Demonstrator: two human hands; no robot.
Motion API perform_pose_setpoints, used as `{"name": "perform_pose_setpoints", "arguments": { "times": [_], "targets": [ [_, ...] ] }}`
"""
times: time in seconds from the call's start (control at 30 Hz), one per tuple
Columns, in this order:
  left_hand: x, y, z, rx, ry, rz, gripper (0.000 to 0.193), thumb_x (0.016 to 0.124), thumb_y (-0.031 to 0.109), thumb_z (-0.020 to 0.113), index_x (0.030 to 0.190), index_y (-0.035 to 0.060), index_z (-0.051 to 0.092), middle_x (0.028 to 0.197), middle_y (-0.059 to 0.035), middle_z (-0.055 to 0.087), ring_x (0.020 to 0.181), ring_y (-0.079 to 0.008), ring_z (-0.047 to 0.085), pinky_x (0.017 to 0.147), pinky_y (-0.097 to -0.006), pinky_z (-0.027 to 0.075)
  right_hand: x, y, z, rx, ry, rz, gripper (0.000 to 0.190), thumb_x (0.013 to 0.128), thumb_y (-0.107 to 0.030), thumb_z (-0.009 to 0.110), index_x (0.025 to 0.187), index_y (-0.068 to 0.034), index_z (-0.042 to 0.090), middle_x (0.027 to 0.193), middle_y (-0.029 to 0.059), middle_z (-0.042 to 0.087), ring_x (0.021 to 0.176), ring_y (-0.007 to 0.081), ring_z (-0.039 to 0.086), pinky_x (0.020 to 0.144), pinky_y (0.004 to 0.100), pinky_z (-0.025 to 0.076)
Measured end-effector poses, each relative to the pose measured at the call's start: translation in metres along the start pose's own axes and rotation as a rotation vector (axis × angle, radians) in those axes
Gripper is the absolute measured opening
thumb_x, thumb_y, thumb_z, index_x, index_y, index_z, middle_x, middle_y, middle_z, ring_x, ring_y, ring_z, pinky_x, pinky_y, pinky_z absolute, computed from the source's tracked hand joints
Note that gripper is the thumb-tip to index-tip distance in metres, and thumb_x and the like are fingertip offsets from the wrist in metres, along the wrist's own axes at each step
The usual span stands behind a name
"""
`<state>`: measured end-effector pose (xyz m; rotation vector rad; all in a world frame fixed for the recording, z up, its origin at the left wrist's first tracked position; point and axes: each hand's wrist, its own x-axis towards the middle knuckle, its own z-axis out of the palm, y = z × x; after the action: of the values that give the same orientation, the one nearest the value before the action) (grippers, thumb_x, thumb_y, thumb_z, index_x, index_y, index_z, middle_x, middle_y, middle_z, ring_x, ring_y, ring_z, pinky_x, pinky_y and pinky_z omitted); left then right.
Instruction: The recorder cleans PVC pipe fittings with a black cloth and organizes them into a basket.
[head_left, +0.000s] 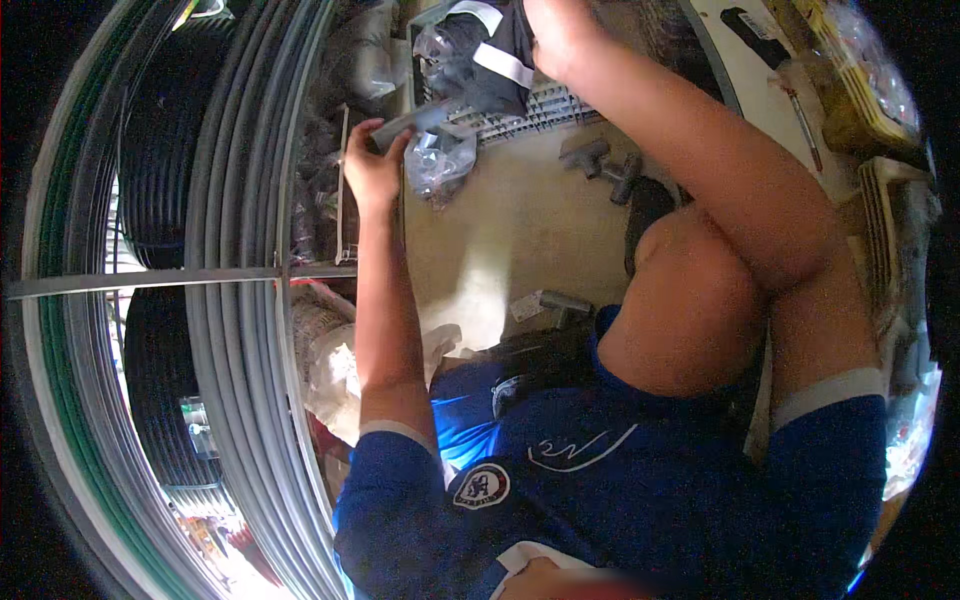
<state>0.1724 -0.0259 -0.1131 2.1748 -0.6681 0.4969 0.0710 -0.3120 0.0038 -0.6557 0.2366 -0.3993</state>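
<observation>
My left hand (376, 161) pinches the end of a flat, greyish translucent strip or bag (411, 124) between thumb and fingers. Just below it lies a clear plastic bag (442, 161) with something pale inside. At the top of the view, my right hand (559, 37) is partly cut off by the frame's edge, beside a black bundle with white bands (506, 64); its fingers are hidden, so its grip cannot be told. The bundle is over a plastic crate with a grid wall (547, 109).
Grey pipe fittings (589, 159) lie on the floor near my bent knee, and another fitting (564, 301) is closer to me. Coiled hoses or pipes (232, 150) fill a metal rack (150, 281) at left. Cardboard and plastic bags (874, 82) stand at right.
</observation>
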Motion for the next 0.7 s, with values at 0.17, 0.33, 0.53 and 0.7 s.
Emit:
{"name": "perform_pose_setpoints", "arguments": {
  "times": [0.17,0.33,0.53,0.7],
  "targets": [
    [0.038,-0.049,0.067,0.334,-0.374,0.164,0.036,0.077,0.018,0.082,0.108,0.0079,0.065,0.103,-0.0194,0.071,0.098,-0.0407,0.068,0.082,-0.0467,0.055,0.015,0.009,-0.020,-0.327,0.073,-0.348,0.046,0.093,-0.041,0.071,0.120,-0.005,0.064,0.109,0.0078,0.067,0.097,0.0223,0.061,0.086,0.0387,0.049],
    [0.059,-0.127,0.121,0.632,-0.778,0.159,0.017,0.084,0.013,0.065,0.100,0.0069,0.070,0.098,-0.0226,0.071,0.096,-0.0418,0.069,0.082,-0.0512,0.055,0.011,0.003,-0.021,-0.323,-0.047,-0.349,0.030,0.095,-0.035,0.068,0.101,-0.006,0.066,0.092,0.0041,0.067,0.083,0.0184,0.061,0.078,0.0359,0.049],
    [0.059,-0.172,0.135,1.115,-1.116,0.219,0.025,0.091,0.018,0.058,0.107,0.0084,0.074,0.111,-0.0178,0.074,0.102,-0.0369,0.072,0.083,-0.0470,0.059,0.013,0.002,-0.019,-0.356,-0.123,-0.184,0.035,0.097,-0.034,0.066,0.111,-0.003,0.068,0.103,0.0071,0.069,0.094,0.0208,0.062,0.085,0.0376,0.048],
    [0.034,-0.134,0.142,1.287,-1.306,0.212,0.049,0.086,0.031,0.063,0.131,0.0138,0.065,0.128,-0.0143,0.068,0.122,-0.0341,0.063,0.111,-0.0541,0.037,-0.004,0.003,-0.025,-0.433,-0.024,-0.233,0.038,0.096,-0.038,0.067,0.110,-0.003,0.068,0.101,0.0068,0.069,0.093,0.0210,0.063,0.085,0.0364,0.048]
  ]
}}
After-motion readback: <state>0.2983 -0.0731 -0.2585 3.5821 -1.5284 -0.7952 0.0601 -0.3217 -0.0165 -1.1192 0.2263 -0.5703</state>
